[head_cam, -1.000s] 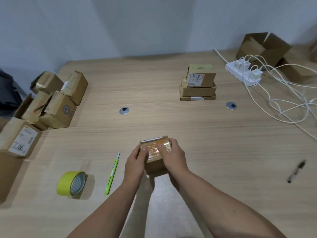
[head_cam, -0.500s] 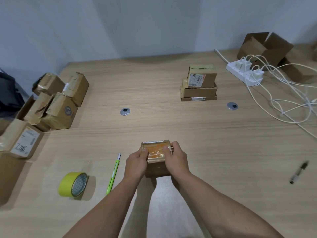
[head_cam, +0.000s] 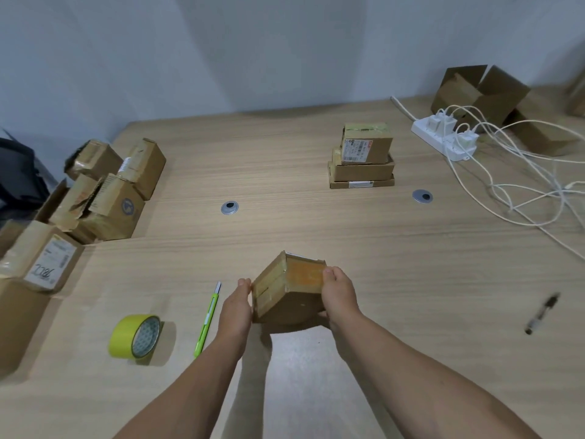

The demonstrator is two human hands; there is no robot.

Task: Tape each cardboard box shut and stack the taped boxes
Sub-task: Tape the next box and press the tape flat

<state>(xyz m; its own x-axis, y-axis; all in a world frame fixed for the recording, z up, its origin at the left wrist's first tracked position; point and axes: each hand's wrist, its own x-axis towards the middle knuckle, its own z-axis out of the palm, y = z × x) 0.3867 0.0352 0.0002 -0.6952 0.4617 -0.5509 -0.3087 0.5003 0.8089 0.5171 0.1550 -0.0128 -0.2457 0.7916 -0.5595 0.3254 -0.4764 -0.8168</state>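
Note:
A small cardboard box is tilted between my two hands above the near middle of the table, one corner turned up and its orange-taped face showing. My left hand presses flat against its left side. My right hand grips its right side, thumb on the taped face. A roll of yellow tape stands on edge to the left. Beside it lies a green utility knife. A stack of three taped boxes stands at the far right middle.
Several loose cardboard boxes crowd the left edge, one labelled box nearest. A white power strip with trailing cables and open boxes fill the far right. A black pen lies at right.
The box has been turned in my hands: it was held level with the taped top up, and now it is tilted with a corner raised. My left hand has flattened against its side.

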